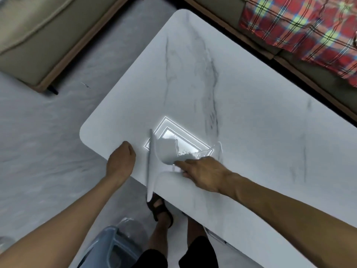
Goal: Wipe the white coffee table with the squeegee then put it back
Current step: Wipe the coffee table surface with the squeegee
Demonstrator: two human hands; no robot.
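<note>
The white marble-patterned coffee table point(241, 117) fills the middle of the view, with a bright ceiling-light reflection near its front edge. A pale grey squeegee point(160, 155) lies on it, its long blade point(150, 167) running along the front edge and overhanging it. My right hand point(202, 174) is shut on the squeegee's handle. Just left of the blade, my left hand point(121, 157) rests at the table's front edge with fingers curled over it, holding nothing that I can see.
A beige sofa point(38, 35) stands at the far left. A second sofa with a red plaid cloth point(301, 22) runs along the right. A blue-grey plastic bin point(114, 246) sits on the floor by my sandalled feet point(158, 207).
</note>
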